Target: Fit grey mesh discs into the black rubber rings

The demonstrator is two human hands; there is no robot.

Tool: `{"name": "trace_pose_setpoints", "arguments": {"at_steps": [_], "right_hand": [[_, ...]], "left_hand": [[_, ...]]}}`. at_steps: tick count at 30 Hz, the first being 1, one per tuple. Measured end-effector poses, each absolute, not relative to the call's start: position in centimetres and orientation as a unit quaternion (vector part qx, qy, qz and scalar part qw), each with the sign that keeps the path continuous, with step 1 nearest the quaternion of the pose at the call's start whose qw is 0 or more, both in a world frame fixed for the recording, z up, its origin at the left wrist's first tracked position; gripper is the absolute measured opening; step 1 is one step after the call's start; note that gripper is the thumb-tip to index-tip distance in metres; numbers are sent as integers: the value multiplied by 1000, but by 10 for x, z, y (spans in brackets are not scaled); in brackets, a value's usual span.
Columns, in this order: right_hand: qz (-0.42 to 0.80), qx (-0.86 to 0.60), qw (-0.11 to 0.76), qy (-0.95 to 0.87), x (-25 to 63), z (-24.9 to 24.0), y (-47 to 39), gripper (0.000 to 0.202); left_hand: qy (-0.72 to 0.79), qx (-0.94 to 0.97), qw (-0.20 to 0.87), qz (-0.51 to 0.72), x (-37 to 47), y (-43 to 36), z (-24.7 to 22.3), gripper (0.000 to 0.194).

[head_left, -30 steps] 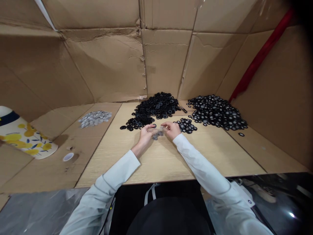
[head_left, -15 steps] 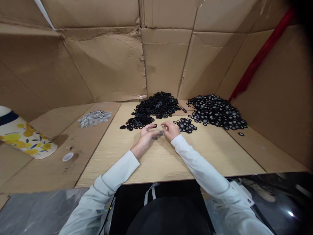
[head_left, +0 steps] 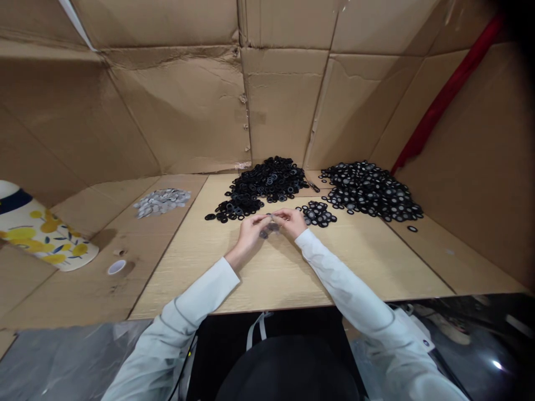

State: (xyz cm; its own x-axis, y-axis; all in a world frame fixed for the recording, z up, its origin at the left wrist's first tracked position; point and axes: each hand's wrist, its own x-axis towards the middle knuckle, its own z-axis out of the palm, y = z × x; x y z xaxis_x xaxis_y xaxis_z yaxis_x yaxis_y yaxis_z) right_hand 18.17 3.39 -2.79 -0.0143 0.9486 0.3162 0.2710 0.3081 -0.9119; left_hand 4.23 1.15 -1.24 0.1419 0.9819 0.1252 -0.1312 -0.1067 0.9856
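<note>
A: How do the fingers stand?

B: Take the pile of black rings (head_left: 271, 178) as the landmark. On its near side the left hand (head_left: 249, 234) and right hand (head_left: 295, 223) meet above the surface (head_left: 280, 278), each with thumb and forefinger drawn together, hardly any gap showing.

A: Gripping anything?

B: Yes, a small piece (head_left: 271, 216) is pinched between them, in front of the pile. It's too blurred to say whether it's a ring, a disc or one on the other.

A: And beneath the fingers?

B: A few loose grey discs (head_left: 263, 234), also in front of the pile. I can't tell if they touch the left hand or only lie below it.

A: What's round about?

B: Right of the pile and nearer, a cluster of ringed discs (head_left: 319, 214) sits close to the right hand; farther right of the pile spreads a larger heap of ringed discs (head_left: 371, 190). Left of it, well apart, is a heap of plain grey discs (head_left: 162, 203).
</note>
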Motion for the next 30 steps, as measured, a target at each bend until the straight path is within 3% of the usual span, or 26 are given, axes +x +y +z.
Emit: {"name": "trace_pose_setpoints", "arguments": {"at_steps": [12, 21, 30], "right_hand": [[375, -457, 528, -609, 180, -21, 30, 33], [437, -428, 517, -599, 179, -17, 27, 33], [468, -394, 535, -583, 181, -15, 27, 31]], "left_hand": [[389, 509, 527, 558, 42, 14, -15, 17], [396, 512, 509, 568, 43, 9, -6, 8], [426, 557, 413, 581, 43, -2, 0, 15]]}}
